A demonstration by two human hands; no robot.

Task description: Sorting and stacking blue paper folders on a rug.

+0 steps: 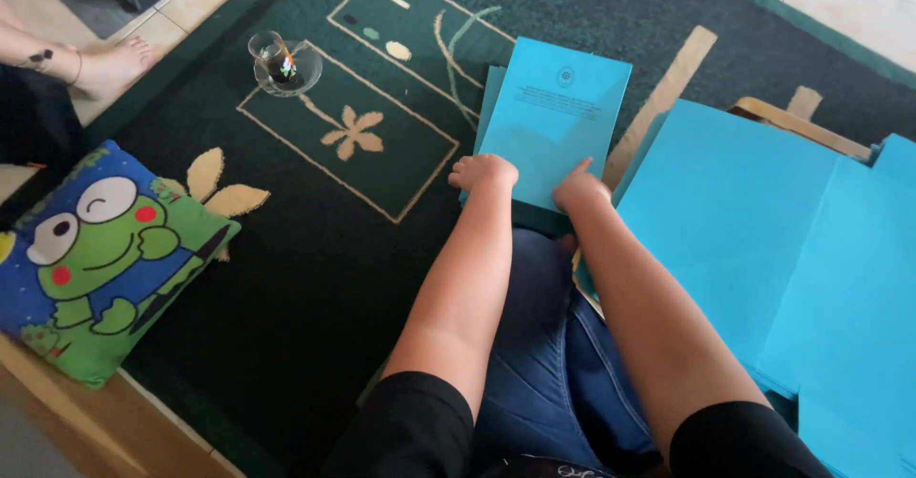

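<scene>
A turquoise booklet [558, 115] lies on top of a small stack of the same booklets on the dark green carpet, just past my knee in blue jeans. My left hand [483, 171] grips the booklet's near left corner with curled fingers. My right hand [578, 188] holds its near right edge, thumb resting on the cover. Both arms reach straight forward from my lap.
Large turquoise sheets [763, 239] spread over a wooden frame [800, 123] at the right. A small glass of tea on a glass saucer [284, 64] stands at upper left. A frog cushion [100, 259] lies left. Another person's bare foot [105, 66] rests at the far left.
</scene>
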